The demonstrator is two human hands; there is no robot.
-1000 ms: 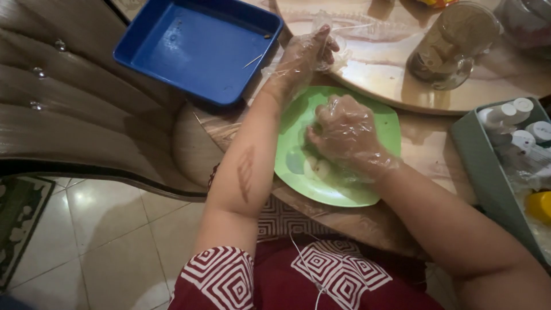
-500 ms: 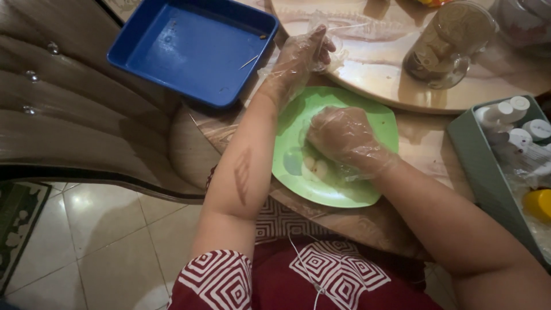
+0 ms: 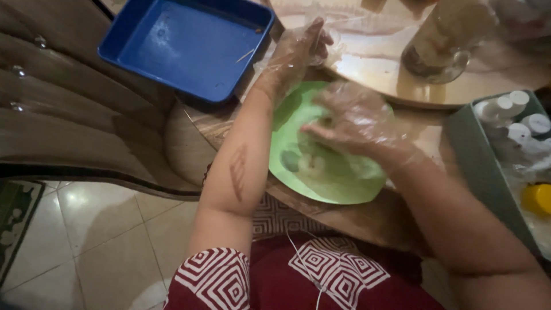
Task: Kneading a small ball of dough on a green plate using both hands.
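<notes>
I see gloved right hand [image 3: 356,123] cupped, pressing pale dough-like lump [image 3: 313,166] on green plate [image 3: 344,186], left hand [image 3: 295,49] pinching thin plastic [image 3: 338,43]; shaping underway, firmer press likely next.

A home dining spot: tufted brown chair [image 3: 69,109], tiled floor [image 3: 109,241], glossy table [image 3: 367,218] with food containers.

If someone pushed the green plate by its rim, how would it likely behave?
The green plate looks thin and shallow, probably light plastic, so it would likely slide on the table rather than tip. The right hand pressing the pale food probably steadies it.
</notes>
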